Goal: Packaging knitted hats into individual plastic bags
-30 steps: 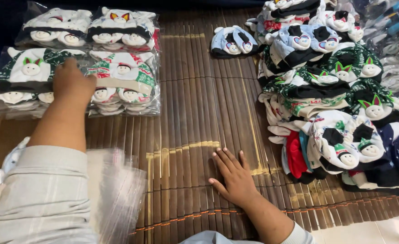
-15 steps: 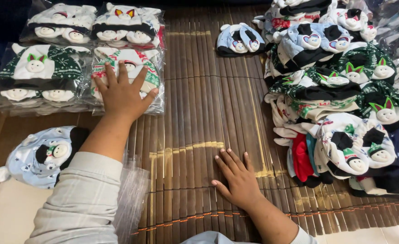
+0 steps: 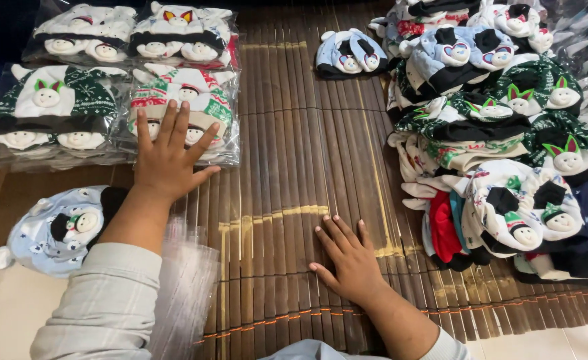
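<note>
My left hand (image 3: 168, 157) lies flat with fingers spread on a clear plastic bag of red, green and white snowman hats (image 3: 184, 107) at the left of a brown bamboo mat (image 3: 287, 147). My right hand (image 3: 348, 259) rests palm down, fingers apart, on the mat near its front middle. Neither hand holds anything. A light blue hat (image 3: 50, 230) lies loose just left of my left forearm. A stack of empty clear bags (image 3: 187, 293) sits under that forearm.
Three more bagged hat sets (image 3: 54, 113) lie at the far left. A large heap of loose hats (image 3: 507, 133) fills the right side. One blue hat (image 3: 348, 55) lies alone at the far middle. Pale floor (image 3: 7, 320) shows at the front left.
My left hand has slid from the far-left bag to the right and nearer, onto the bag beside it. The light blue hat has come into view. My right hand has stayed put.
</note>
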